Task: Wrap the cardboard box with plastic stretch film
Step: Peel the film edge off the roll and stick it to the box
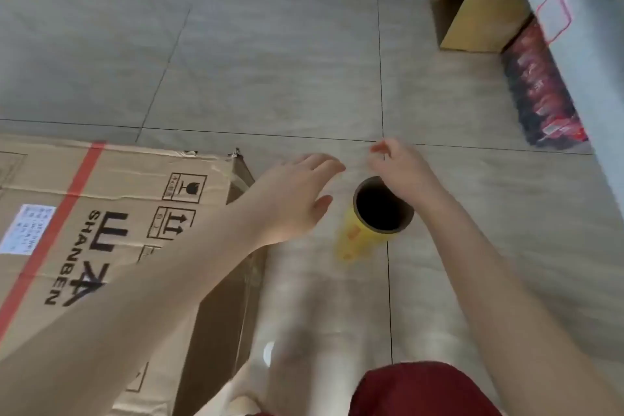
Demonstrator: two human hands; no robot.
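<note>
- The roll of clear plastic stretch film (358, 236) stands up on end on the floor. It has a brown cardboard tube in the middle and a yellow label near the top. I am looking down into the dark hole of the tube.
- My left hand (297, 196) is just to the left of the top of the roll. It is wide open, with the fingers straight and the thumb out. It holds nothing and does not touch the roll.
- My right hand (401, 172) is over the far right edge of the roll, and my wrist hides a bit of the tube's rim. The fingers are bent down. They are blurry, so I cannot tell if they pinch anything.
- The big brown cardboard box (111, 213) lies flat to the left of the roll, close beside it. It has a red stripe, a white sticker and black letters on top. My left arm goes over its corner.
- The grey tiled floor (270, 61) is under the roll.
- Far past the roll, to the right, stand a small brown cardboard box (479, 20) and a red and black plastic bag (540, 88).
- My dark red shorts (422, 388) show on the near side of the roll.
</note>
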